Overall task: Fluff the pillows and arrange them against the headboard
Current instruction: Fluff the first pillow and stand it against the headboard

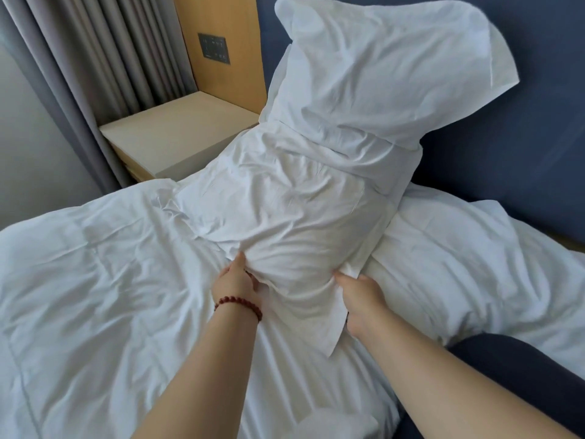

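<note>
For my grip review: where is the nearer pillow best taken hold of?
At its near end, one corner per hand, coming from the person's side, as the left hand and right hand grip now. The nearer pillow lies lengthwise, its far end against the other pillow, leaving this end free.

The left grip and the right grip each hold the near end of the front pillow, one on each side. The fingers dig into the white cloth. This pillow lies long on the white bed cover. Its far end touches the back pillow, which stands up against the blue headboard. A red bead bracelet sits on the left wrist. On the right lies a soft white lump, maybe another pillow. Left of the bed stands a small desk, with a wooden wall panel and a grey curtain behind it.
</note>
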Tool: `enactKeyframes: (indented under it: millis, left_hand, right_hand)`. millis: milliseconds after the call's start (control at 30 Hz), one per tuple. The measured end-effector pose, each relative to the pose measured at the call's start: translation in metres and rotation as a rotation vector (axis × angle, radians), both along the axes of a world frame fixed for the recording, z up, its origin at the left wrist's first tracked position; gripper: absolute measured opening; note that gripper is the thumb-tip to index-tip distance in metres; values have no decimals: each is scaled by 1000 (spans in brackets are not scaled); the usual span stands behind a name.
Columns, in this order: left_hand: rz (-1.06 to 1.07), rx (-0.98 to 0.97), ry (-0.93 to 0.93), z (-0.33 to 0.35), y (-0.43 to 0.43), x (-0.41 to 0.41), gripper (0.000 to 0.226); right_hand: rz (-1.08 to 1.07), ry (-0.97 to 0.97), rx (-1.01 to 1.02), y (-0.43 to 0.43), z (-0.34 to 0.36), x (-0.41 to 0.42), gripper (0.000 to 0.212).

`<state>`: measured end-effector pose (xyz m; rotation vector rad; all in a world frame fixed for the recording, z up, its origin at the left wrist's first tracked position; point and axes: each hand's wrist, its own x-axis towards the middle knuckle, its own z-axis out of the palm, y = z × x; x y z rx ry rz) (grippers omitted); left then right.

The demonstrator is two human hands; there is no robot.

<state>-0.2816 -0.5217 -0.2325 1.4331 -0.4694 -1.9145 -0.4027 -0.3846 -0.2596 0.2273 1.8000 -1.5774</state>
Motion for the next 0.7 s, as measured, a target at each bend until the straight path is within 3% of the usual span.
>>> enactKeyframes:
  millis: [67,233,367,533,633,700]
  left_hand:
    - [26,46,19,2,-5,2,17]
    - [59,28,53,3,7,6,23]
    - [-59,14,84,9,5,12,24]
    - [-10,10,-24,9,8,14,21]
    - [93,-78,-102,12,17,7,17]
    - [13,-135,-119,21,28,-7,8]
  right_hand:
    - [-70,76,52,3,-1,-2,16]
    - [-111,0,94,18,-15,3,22]
    - [-56,-88,20,17,-15,4,21]
    - [-86,3,42,27,-11,2,14]
    - [-98,-12,15,30,-14,0,26]
    - [-57,109,34,29,-19,-6,42]
